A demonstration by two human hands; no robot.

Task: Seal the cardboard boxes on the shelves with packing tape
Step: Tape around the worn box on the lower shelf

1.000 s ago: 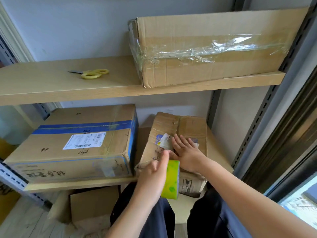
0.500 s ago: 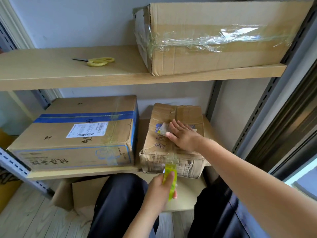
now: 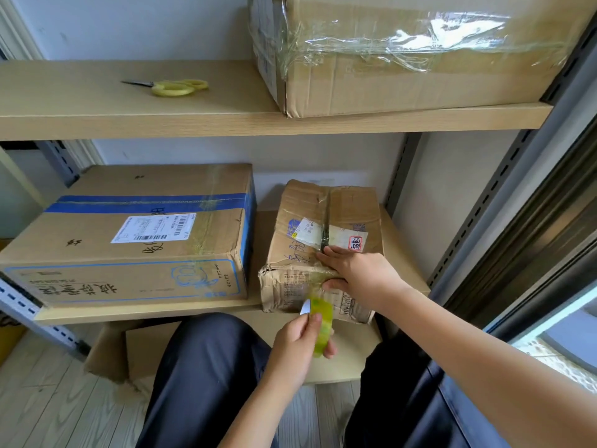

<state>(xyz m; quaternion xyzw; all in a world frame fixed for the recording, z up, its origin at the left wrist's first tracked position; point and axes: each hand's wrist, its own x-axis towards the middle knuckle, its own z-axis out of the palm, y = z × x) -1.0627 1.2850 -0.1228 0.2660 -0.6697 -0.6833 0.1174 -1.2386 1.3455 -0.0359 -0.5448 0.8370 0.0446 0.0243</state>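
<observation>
A small worn cardboard box (image 3: 349, 205) stands on the lower shelf (image 3: 148, 313) at the right, with torn labels on top. My right hand (image 3: 358, 271) lies over its front top edge, fingers on top and thumb on the front face, holding down clear tape. My left hand (image 3: 302, 337) grips a yellow-green roll of packing tape (image 3: 321, 328) just below the box's front face. A strip of tape runs from the roll up to the box edge. A larger box with blue tape and a white label (image 3: 135, 234) sits to the left.
On the upper shelf (image 3: 97, 118) lie yellow-handled scissors (image 3: 176, 86) and a big box wrapped in clear tape (image 3: 420, 53). Flattened cardboard (image 3: 142, 354) lies under the lower shelf. My dark-trousered knees are below. A metal upright and window frame run along the right.
My right hand slid from the top of the small box down to its front edge. My left hand pulled the tape roll down below the box front. The view tilted lower.
</observation>
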